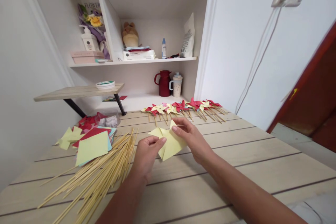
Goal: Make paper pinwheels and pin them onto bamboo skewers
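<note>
Between my two hands, a little above the wooden table [223, 185], is a square of pale yellow paper [173, 146] with slits and creases; its corners are partly loose. My left hand [147, 154] pinches its left side, thumb on top. At the upper right corner my right hand [190, 136] grips the paper between thumb and fingers. To the left of my left hand lies a spread bundle of thin wooden sticks [110, 168]. Beyond it is a stack of coloured paper squares [93, 147], yellow on top.
Finished paper pinwheels [181, 106] on sticks lie in a row at the table's back. Loose yellow pinwheel blades [69, 137] and a clear plastic box [109, 119] are at the left. Behind stand a raised wooden shelf [78, 92], a red jug [165, 84] and a cup [177, 85].
</note>
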